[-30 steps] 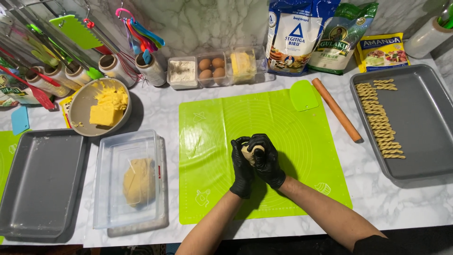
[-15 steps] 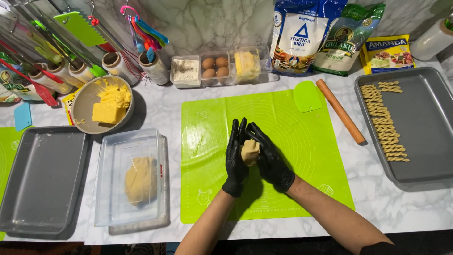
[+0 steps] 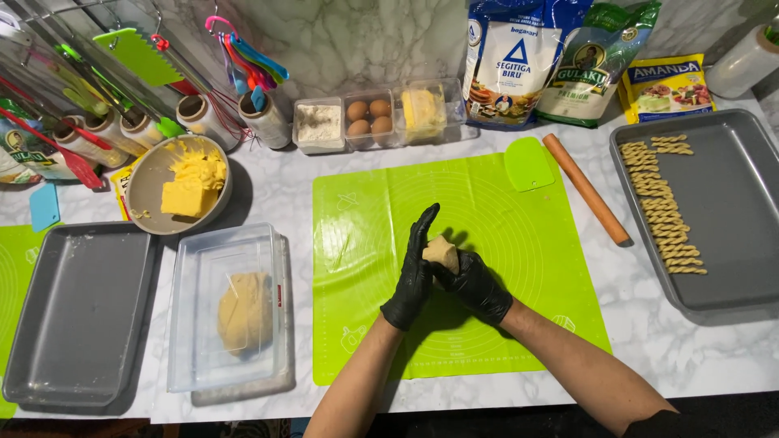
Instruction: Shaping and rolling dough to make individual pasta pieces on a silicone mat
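Both my hands wear black gloves and meet above the green silicone mat. My right hand cups a small pale lump of dough from below. My left hand stands on edge with fingers straight, its palm pressed against the lump's left side. A clear plastic box left of the mat holds a larger mound of the same dough.
A grey tray at right carries several twisted dough sticks. Near the mat lie a wooden rolling pin and a green scraper. An empty grey tray, a bowl of butter, eggs and bags stand around.
My hands were curled tightly around the dough. They have since opened out, the left fingers now straight, and the lump shows more between the palms.
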